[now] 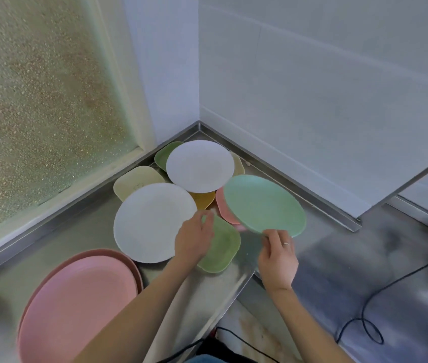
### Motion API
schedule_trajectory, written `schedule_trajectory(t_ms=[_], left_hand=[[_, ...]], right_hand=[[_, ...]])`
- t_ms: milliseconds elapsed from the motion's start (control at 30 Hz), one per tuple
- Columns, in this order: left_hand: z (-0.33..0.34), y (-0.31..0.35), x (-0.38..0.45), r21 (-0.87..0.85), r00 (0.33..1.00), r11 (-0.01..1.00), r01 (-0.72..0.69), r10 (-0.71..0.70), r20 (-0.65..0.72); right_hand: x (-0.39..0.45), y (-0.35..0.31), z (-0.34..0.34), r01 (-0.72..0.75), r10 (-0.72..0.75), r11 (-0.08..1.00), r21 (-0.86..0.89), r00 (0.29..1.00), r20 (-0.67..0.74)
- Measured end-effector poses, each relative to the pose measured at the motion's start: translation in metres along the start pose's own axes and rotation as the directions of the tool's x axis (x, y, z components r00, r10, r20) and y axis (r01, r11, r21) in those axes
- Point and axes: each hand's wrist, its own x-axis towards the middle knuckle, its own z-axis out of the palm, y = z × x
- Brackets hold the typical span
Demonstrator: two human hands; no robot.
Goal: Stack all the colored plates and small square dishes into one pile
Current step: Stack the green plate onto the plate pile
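The right hand [277,254] pinches the near rim of a mint-green round plate [264,204], thumb on top and fingers curled under, and holds it tilted above the steel table [82,226], its far edge raised toward one o'clock. A ring shows on one finger of that hand. The left hand [194,238] rests on a light green square dish [220,247], its fingers curled over the dish's far corner at about twelve o'clock of the dish; the dish lies flat on the table just at the four o'clock side of a large white round plate [152,222], whose rim it touches or slightly overlaps.

A second white round plate [199,166] lies farther back toward the wall corner, at one o'clock from the first, on top of several smaller dishes: a green square dish [165,154] peeks out at its ten o'clock, a cream square dish [237,163] at its three o'clock, and a mustard-yellow square dish [205,199] at its six o'clock. A pale yellow square dish [137,182] sits at nine o'clock of that plate, partly under the nearer white plate. A pink dish [224,208] shows beneath the lifted mint-green plate.

At seven o'clock of the scene, two large pink round plates [76,307] are stacked near the table's front edge. A black cable [364,320] trails across the lower surface at four o'clock.
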Motion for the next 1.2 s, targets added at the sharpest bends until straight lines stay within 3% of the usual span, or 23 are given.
schedule_trajectory(t_ms=[100,233,300,333,400,467,500,567,633,767,900,1000,1200], left_hand=[[-0.029,0.004,-0.001,-0.363,0.983,0.923,0.126,-0.166,-0.082],[-0.078,-0.027,-0.009,-0.374,0.88,0.901,0.219,-0.348,-0.324],[-0.101,-0.055,-0.02,-0.366,0.813,0.885,0.288,-0.428,-0.394],[-0.112,-0.069,-0.03,-0.386,0.787,0.872,0.302,-0.457,-0.416],[-0.131,-0.096,-0.053,-0.46,0.735,0.839,0.29,-0.503,-0.454],[-0.147,-0.122,-0.08,-0.496,0.676,0.813,0.304,-0.551,-0.489],[-0.152,-0.135,-0.094,-0.485,0.654,0.813,0.321,-0.561,-0.507],[-0.161,-0.155,-0.118,-0.486,0.627,0.812,0.323,-0.568,-0.533],[-0.166,-0.172,-0.136,-0.496,0.611,0.804,0.327,-0.58,-0.539],[-0.166,-0.203,-0.168,-0.371,0.595,0.819,0.437,-0.573,-0.564],[-0.153,-0.225,-0.189,-0.165,0.689,0.831,0.531,-0.537,-0.487],[-0.147,-0.231,-0.194,-0.073,0.722,0.819,0.569,-0.54,-0.433],[-0.151,-0.239,-0.188,0.029,0.72,0.775,0.632,-0.572,-0.393]], right_hand=[[-0.004,-0.03,0.006,0.231,-0.238,0.969,0.086,0.968,0.077],[-0.017,-0.071,0.026,0.562,-0.58,0.813,0.153,0.804,0.126],[-0.026,-0.092,0.038,0.614,-0.673,0.728,0.304,0.724,0.149],[-0.03,-0.104,0.042,0.588,-0.68,0.709,0.389,0.715,0.16],[-0.034,-0.128,0.048,0.457,-0.611,0.738,0.497,0.765,0.204],[-0.037,-0.152,0.058,0.267,-0.444,0.834,0.483,0.844,0.3],[-0.038,-0.162,0.066,0.176,-0.358,0.887,0.427,0.846,0.395],[-0.045,-0.181,0.079,0.035,-0.247,0.947,0.32,0.718,0.651],[-0.059,-0.197,0.091,-0.006,-0.236,0.957,0.292,0.571,0.787],[-0.091,-0.204,0.101,0.166,-0.297,0.955,0.246,0.531,0.793],[-0.108,-0.191,0.106,0.372,-0.322,0.92,0.124,0.538,0.779],[-0.116,-0.185,0.108,0.442,-0.317,0.895,0.055,0.546,0.776],[-0.117,-0.185,0.113,0.522,-0.297,0.852,-0.034,0.536,0.79]])
